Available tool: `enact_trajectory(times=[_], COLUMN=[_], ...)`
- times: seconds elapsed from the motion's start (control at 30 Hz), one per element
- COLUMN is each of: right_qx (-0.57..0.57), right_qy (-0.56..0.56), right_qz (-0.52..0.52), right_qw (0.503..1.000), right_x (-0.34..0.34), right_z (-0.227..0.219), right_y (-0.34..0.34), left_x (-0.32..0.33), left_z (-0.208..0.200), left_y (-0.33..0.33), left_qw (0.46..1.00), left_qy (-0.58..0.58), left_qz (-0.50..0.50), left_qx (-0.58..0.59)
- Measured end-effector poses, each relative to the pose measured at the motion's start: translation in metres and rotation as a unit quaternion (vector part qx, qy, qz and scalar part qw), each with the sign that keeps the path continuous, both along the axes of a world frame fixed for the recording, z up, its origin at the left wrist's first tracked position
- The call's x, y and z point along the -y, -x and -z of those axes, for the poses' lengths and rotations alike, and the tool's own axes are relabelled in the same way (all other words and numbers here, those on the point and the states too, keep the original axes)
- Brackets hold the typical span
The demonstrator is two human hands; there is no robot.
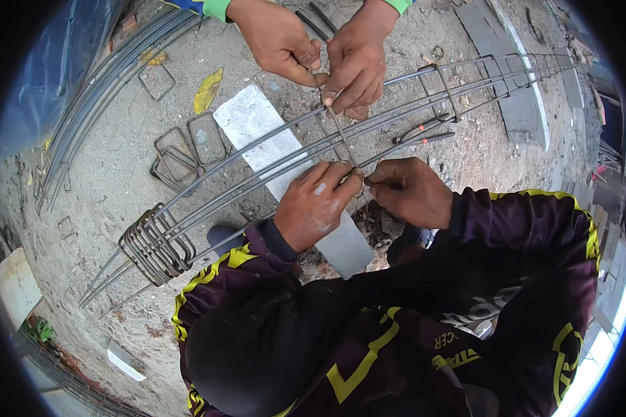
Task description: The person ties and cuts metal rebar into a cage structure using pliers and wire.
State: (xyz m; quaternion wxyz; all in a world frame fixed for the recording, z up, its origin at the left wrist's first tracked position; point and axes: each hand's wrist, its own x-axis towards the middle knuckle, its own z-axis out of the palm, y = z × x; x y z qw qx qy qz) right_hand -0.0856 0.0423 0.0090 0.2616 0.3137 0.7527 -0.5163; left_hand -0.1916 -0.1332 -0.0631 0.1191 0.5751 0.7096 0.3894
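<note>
A long rebar cage (257,177) runs from lower left to upper right in front of me. My left hand (316,201) is closed at the near corner of a steel stirrup (341,135), its fingertips on the metal. Just right of it, my right hand (414,191) pinches a thin dark tie wire (367,181) at that corner; little of the wire shows. Across the cage, a co-worker's left-side hand (282,45) and right-side hand (358,62) work at the far corner of the same stirrup. Pincers (424,135) with orange-marked handles lie by the bars.
A pale slab (254,115) lies under the cage. Several stirrups (156,243) are bunched at its left end; loose stirrups (188,153) lie beyond. Long rods (94,104) curve along the left, near blue sheeting (49,83). Grey boards (490,62) lie at far right.
</note>
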Motion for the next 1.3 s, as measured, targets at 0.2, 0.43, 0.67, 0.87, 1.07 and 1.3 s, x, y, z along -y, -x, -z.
enact_trajectory(times=[0.2, 0.43, 0.67, 0.87, 1.07, 1.3], right_qx=[-0.174, -0.258, -0.287, -0.119, -0.26, -0.034], right_qy=[-0.282, -0.387, -0.387, -0.161, -0.347, -0.085], right_qz=[-0.257, -0.4, -0.348, 0.132, -0.226, 0.117], right_qw=[0.908, 0.79, 0.804, 0.971, 0.872, 0.989], right_x=[0.017, 0.015, 0.006, 0.013, 0.009, 0.003], right_z=[-0.009, -0.022, -0.009, 0.017, 0.001, 0.011], right_y=[0.0, 0.02, 0.028, 0.004, 0.025, 0.016], left_x=[-0.005, -0.017, -0.017, -0.013, -0.013, -0.012], left_z=[0.015, 0.006, 0.013, 0.005, 0.01, 0.006], left_y=[0.009, 0.007, 0.002, 0.008, 0.004, 0.006], left_qw=[0.994, 0.98, 0.976, 0.978, 0.979, 0.977], left_qy=[-0.052, -0.034, -0.092, 0.0, -0.028, -0.025], left_qz=[-0.023, -0.066, -0.09, -0.054, -0.075, -0.076], left_qx=[0.098, 0.186, 0.178, 0.201, 0.186, 0.196])
